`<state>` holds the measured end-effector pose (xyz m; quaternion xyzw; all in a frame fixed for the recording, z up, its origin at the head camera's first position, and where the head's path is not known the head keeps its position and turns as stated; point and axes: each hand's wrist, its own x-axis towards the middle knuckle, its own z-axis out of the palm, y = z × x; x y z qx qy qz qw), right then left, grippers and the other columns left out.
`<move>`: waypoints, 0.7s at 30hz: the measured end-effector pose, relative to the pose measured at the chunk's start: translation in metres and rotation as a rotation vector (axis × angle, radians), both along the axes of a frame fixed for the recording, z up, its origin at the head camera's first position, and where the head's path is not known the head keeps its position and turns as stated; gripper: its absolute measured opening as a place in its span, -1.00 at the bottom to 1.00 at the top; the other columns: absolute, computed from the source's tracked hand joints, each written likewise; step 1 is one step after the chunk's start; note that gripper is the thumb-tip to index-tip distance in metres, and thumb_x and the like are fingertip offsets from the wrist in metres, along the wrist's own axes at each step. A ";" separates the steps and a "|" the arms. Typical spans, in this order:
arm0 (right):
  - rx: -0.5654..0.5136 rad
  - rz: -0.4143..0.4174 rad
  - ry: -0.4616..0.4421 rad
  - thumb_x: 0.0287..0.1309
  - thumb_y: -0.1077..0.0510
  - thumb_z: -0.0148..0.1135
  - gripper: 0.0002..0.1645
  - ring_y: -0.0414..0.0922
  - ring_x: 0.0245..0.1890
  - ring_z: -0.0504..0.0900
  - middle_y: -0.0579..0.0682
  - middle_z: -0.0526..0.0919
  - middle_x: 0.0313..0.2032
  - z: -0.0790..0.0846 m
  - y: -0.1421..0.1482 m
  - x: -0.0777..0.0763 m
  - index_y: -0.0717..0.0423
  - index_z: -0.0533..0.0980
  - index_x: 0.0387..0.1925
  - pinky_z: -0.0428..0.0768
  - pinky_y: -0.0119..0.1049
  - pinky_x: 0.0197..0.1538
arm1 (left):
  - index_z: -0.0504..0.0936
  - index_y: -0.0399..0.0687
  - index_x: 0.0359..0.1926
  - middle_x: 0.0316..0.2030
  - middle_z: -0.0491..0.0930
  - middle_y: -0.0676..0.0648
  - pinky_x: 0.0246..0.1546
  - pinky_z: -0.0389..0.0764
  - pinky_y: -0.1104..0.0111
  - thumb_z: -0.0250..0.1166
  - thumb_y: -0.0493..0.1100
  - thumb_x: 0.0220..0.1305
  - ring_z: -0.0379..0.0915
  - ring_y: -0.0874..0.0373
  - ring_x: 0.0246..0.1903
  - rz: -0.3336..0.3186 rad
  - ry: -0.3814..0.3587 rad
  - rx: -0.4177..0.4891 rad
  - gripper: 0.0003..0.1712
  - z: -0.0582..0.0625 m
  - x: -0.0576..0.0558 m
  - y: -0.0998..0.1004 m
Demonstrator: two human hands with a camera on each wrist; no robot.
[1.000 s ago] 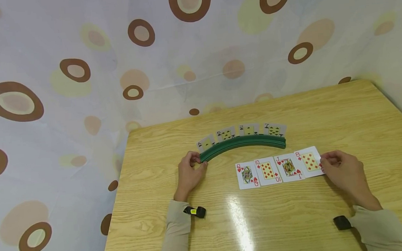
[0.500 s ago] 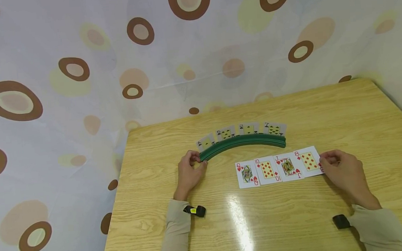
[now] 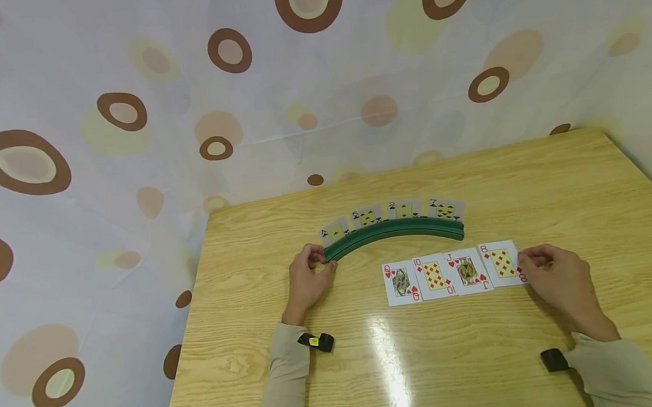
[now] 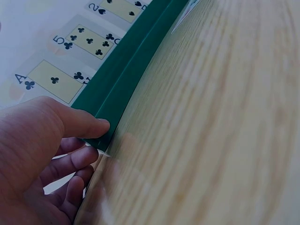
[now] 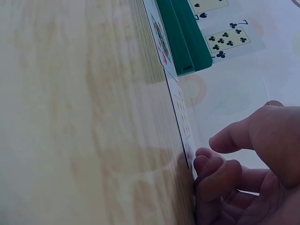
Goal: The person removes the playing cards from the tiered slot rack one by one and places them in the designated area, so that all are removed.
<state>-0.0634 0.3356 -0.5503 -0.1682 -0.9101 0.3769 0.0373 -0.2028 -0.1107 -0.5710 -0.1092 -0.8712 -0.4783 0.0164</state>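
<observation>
A curved green playing card holder (image 3: 393, 229) holds several upright cards: ace, five, two and seven, all black suits. The left hand (image 3: 310, 283) grips the holder's left end; in the left wrist view the thumb (image 4: 93, 124) presses on its top, with the fingers curled below the end. In front lies a row of face-up red cards: queen of hearts (image 3: 401, 283), ten of diamonds (image 3: 434, 276), jack of hearts (image 3: 467, 270) and eight of diamonds (image 3: 503, 263). At the eight's right edge, the right hand (image 3: 561, 278) pinches with bent fingers.
Everything stands on a light wooden table (image 3: 462, 358). A pale cloth (image 3: 273, 93) with brown ring patterns hangs behind the table and down its left side. Black camera straps (image 3: 317, 342) sit at both wrists over beige sleeves (image 3: 286, 370).
The eight of diamonds has turned slightly clockwise under the right hand, and its left edge has slid a little right off the jack. The left hand and the card holder have stayed put.
</observation>
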 end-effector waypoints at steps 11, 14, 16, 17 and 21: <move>0.002 0.021 0.025 0.59 -0.03 0.18 -0.52 -0.45 -0.42 0.50 0.24 0.78 -0.15 -0.002 -0.001 -0.001 0.34 0.69 0.09 0.45 -0.45 -0.37 | 0.66 -0.21 0.03 -0.16 0.73 -0.22 0.01 0.45 0.36 0.52 -0.29 0.32 0.56 -0.01 -0.08 -0.001 0.000 0.005 -0.68 0.002 0.001 0.001; 0.000 0.033 0.054 0.59 -0.02 0.20 -0.53 -0.49 -0.41 0.48 0.27 0.78 -0.13 -0.002 -0.004 -0.002 0.34 0.69 0.09 0.44 -0.49 -0.36 | 0.66 -0.21 0.04 -0.16 0.73 -0.22 0.01 0.46 0.36 0.52 -0.29 0.32 0.56 0.00 -0.08 0.001 0.005 0.001 -0.68 0.003 0.001 0.001; -0.001 0.036 0.070 0.59 -0.02 0.21 -0.54 -0.53 -0.41 0.46 0.28 0.78 -0.12 -0.001 -0.006 -0.003 0.33 0.70 0.09 0.44 -0.51 -0.35 | 0.66 -0.22 0.03 -0.17 0.73 -0.22 0.01 0.46 0.36 0.52 -0.29 0.32 0.56 0.00 -0.08 0.002 0.009 0.002 -0.68 0.003 0.002 0.001; -0.005 0.038 0.080 0.59 -0.01 0.22 -0.55 -0.54 -0.41 0.46 0.28 0.79 -0.12 -0.001 -0.007 -0.004 0.33 0.70 0.09 0.44 -0.52 -0.35 | 0.65 -0.22 0.04 -0.16 0.73 -0.22 0.01 0.46 0.35 0.52 -0.29 0.32 0.56 0.00 -0.08 0.001 0.010 0.004 -0.68 0.003 0.002 0.001; -0.003 0.044 0.112 0.58 0.01 0.24 -0.59 -0.51 -0.41 0.46 0.25 0.79 -0.14 0.001 -0.011 -0.008 0.30 0.71 0.07 0.44 -0.51 -0.36 | 0.65 -0.23 0.05 -0.15 0.72 -0.23 0.02 0.47 0.35 0.53 -0.30 0.32 0.56 0.00 -0.06 0.000 0.005 0.005 -0.67 0.003 0.002 0.002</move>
